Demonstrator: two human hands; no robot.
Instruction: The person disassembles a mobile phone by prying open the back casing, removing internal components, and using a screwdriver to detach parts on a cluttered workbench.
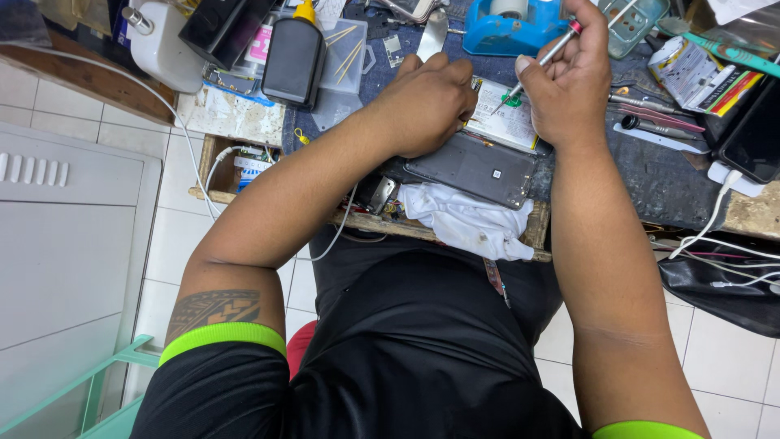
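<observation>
An opened phone (510, 122) lies on the dark work mat (650, 175), its white battery and inner parts showing. Its grey back cover (475, 169) lies just in front of it. My left hand (422, 102) rests on the phone's left side, fingers curled down over it. My right hand (569, 81) grips a thin silver screwdriver (543, 58) with a red collar. The tip points down at the phone's upper edge.
A white cloth (463, 219) hangs over the bench's front edge. A blue tape dispenser (512, 28), a black bottle with a yellow cap (292, 53), tweezers (654, 114) and another phone (760, 138) crowd the bench. White cables (719, 244) trail at right.
</observation>
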